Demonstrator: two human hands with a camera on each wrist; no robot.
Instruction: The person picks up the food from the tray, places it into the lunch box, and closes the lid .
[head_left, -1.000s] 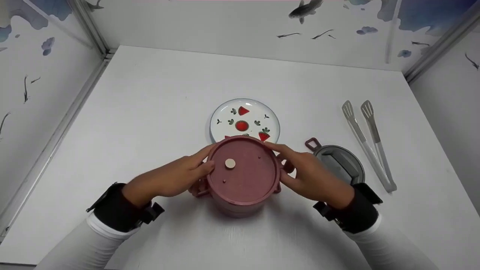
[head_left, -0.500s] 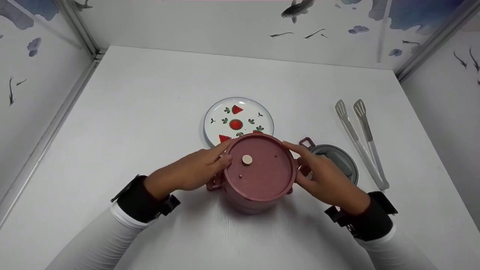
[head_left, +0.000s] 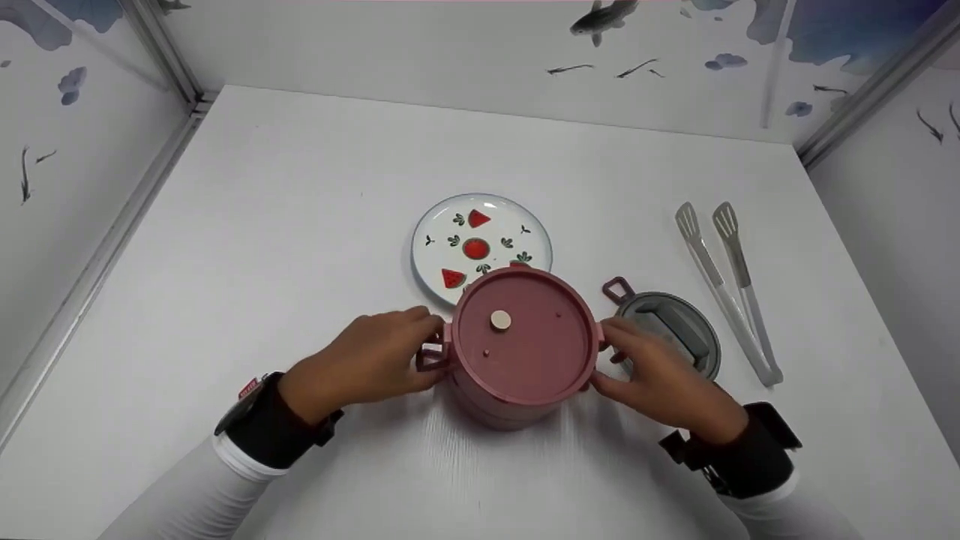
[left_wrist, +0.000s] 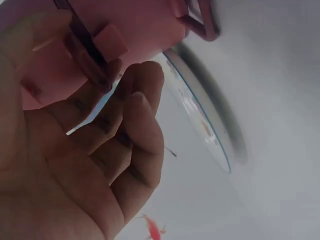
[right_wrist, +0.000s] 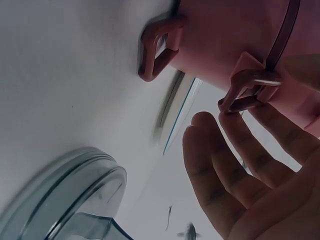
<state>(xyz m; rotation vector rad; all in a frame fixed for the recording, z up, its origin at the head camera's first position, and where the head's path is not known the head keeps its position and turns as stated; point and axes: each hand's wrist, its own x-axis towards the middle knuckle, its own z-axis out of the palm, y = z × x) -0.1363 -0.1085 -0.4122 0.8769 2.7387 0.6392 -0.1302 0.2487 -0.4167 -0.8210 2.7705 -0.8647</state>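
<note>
A dusky pink stacked lunch pot point(head_left: 536, 349) stands upright on the table, its flat top carrying a small cream knob point(head_left: 500, 320). My left hand point(head_left: 375, 356) is at the pot's left side, thumb and index finger around the upper loop handle point(left_wrist: 87, 60), the other fingers curled below it. On the opposite side, my right hand point(head_left: 660, 375) has its fingertips at the upper right handle point(right_wrist: 250, 90) and its thumb against the pot wall. A lower loop handle point(right_wrist: 155, 47) sticks out from the bottom tier.
Directly behind the pot is a white plate point(head_left: 499, 214) with watermelon prints, partly covered by it. A grey round lid-like piece point(head_left: 697, 330) with a pink loop lies right of my right hand. Metal tongs point(head_left: 739, 322) lie farther right. Printed walls enclose the table point(head_left: 300, 187).
The pot has shifted right relative to the plate, mostly in the first half second. Both hands have since slid from its top rim down to the side handles.
</note>
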